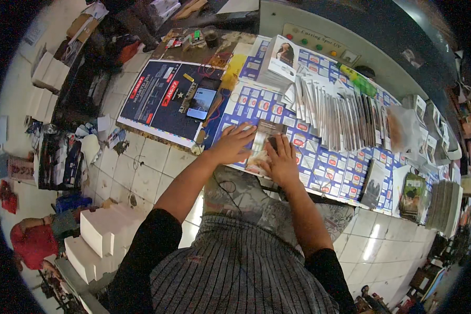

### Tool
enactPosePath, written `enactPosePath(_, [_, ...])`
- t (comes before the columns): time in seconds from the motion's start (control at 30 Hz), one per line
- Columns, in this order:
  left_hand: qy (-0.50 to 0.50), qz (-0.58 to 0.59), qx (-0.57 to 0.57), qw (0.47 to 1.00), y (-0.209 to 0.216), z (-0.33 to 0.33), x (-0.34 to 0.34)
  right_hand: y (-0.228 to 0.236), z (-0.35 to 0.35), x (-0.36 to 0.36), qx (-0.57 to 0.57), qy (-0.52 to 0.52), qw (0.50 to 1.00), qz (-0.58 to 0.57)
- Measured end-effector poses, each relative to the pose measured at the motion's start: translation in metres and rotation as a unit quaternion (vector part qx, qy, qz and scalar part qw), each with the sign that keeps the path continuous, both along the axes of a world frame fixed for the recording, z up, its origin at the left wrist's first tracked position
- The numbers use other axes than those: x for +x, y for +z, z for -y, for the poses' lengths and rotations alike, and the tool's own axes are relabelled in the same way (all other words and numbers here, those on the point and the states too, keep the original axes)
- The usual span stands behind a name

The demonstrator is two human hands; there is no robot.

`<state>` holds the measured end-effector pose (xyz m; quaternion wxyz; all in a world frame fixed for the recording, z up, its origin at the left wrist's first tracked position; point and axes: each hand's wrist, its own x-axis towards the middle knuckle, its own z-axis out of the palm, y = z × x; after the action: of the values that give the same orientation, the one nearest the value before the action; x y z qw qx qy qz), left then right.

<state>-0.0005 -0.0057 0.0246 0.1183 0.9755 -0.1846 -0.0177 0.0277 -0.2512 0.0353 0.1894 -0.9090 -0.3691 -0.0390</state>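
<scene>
"Striped shirt cloth [240,267] fills the foreground. What lies past it?"

"On the counter [193,51], the left hand [234,142] lies palm down, fingers spread; the right hand [282,162] is flat too, thumb held apart from its fingers. Neither grips anything."

"And the piece being worked?"

"A brown printed leaflet [267,129], between and partly under them, near the front edge, on a blue patterned sheet [319,180]."

"How far along, would you say?"

"Partway, I'd judge. That leaflet looks unfinished, since both hands rest on it. Beyond, a long leaning row of thin printed pieces [335,112] stands closely packed, perhaps those already handled."

"Or those waiting?"

"Can't tell. Same for the white stack [277,58] by the row's left end and the dark printed pile [373,184] at the front edge, right: nothing shows which are done or left."
</scene>
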Motion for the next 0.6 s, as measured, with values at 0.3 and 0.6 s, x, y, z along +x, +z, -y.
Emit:
enactPosePath(0.3, [-0.013,-0.055,-0.045,0.997,0.0107,-0.0043,-0.0004,0.0,-0.002,-0.0003,0.002,0.004,1.0,0.015])
enactPosePath(0.6, [-0.015,-0.082,-0.046,0.995,0.0125,-0.0035,0.0004,0.001,-0.0018,-0.0007,0.011,-0.003,1.0,0.0])
